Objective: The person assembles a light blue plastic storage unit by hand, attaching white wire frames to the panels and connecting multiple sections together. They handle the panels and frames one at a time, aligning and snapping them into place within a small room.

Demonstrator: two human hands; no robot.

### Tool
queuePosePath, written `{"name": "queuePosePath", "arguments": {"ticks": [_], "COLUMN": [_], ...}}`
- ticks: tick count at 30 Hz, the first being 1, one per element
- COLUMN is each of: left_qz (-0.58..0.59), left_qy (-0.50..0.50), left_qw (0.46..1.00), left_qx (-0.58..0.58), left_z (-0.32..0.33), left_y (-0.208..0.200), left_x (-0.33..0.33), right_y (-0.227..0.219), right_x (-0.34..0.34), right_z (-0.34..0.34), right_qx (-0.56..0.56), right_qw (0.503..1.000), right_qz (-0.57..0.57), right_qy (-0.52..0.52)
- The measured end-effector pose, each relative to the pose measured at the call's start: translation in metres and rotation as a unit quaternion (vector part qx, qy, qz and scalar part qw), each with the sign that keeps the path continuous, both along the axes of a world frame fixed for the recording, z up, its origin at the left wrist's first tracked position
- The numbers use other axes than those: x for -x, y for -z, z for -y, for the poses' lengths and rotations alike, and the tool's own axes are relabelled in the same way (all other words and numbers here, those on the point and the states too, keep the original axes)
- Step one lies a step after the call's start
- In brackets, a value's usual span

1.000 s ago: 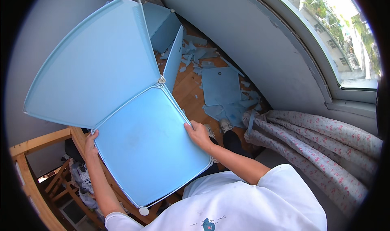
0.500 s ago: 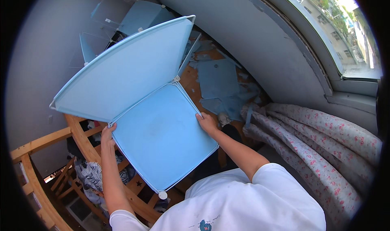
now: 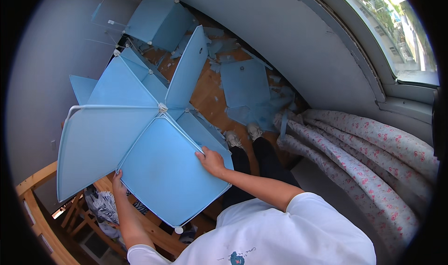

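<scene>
A light blue square panel (image 3: 172, 171) with a wire-framed rim lies across the space in front of me. My left hand (image 3: 120, 184) grips its left edge, fingertips partly hidden beneath. My right hand (image 3: 212, 161) is closed around its right edge, thumb on top. White connectors join the panel's corners; one connector (image 3: 163, 107) at the far corner meets several panels. A second blue panel (image 3: 100, 143) spreads out to the left from the shared edge. Beyond it stand more blue panels of a cube storage unit, including a door panel (image 3: 188, 69) with a round hole, swung outward.
A closed blue cube (image 3: 156, 22) stands at the back. Loose blue panels (image 3: 245, 85) and torn film lie on the wooden floor by the wall. A wooden bed frame (image 3: 42, 181) with clothes is at left, a flowered curtain (image 3: 354, 157) and a window (image 3: 392, 36) at right.
The held panels have shifted left and nearer me, and the raised panel has swung down to the left. The cube unit behind and my feet now show.
</scene>
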State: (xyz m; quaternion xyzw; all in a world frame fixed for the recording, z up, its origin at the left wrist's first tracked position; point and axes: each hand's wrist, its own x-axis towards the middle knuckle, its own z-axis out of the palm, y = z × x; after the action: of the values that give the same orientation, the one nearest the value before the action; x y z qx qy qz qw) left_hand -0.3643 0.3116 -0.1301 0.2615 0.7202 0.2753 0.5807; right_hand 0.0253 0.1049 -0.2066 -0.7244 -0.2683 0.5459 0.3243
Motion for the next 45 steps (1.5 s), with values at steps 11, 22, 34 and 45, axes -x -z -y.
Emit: {"name": "queuePosePath", "arguments": {"ticks": [11,22,34,45], "left_qz": [-0.064,-0.077,-0.114,-0.099], "left_qy": [-0.028,-0.029,0.010,0.023], "left_qw": [0.998,0.996,0.993,0.995], "left_qx": [0.000,-0.018,-0.024,-0.008], "left_z": [0.003,0.005,-0.063,-0.042], "left_y": [0.024,0.029,-0.045,-0.002], "left_x": [0.072,0.083,0.054,0.015], "right_y": [-0.005,0.000,-0.058,0.017], "right_x": [0.062,0.075,0.047,0.031], "right_z": [-0.011,-0.009,-0.046,-0.010], "right_qx": [-0.016,-0.050,-0.050,-0.004], "right_qw": [0.994,0.995,0.990,0.998], "right_qz": [-0.068,-0.059,-0.131,-0.056], "right_qy": [-0.088,-0.058,0.023,0.029]}}
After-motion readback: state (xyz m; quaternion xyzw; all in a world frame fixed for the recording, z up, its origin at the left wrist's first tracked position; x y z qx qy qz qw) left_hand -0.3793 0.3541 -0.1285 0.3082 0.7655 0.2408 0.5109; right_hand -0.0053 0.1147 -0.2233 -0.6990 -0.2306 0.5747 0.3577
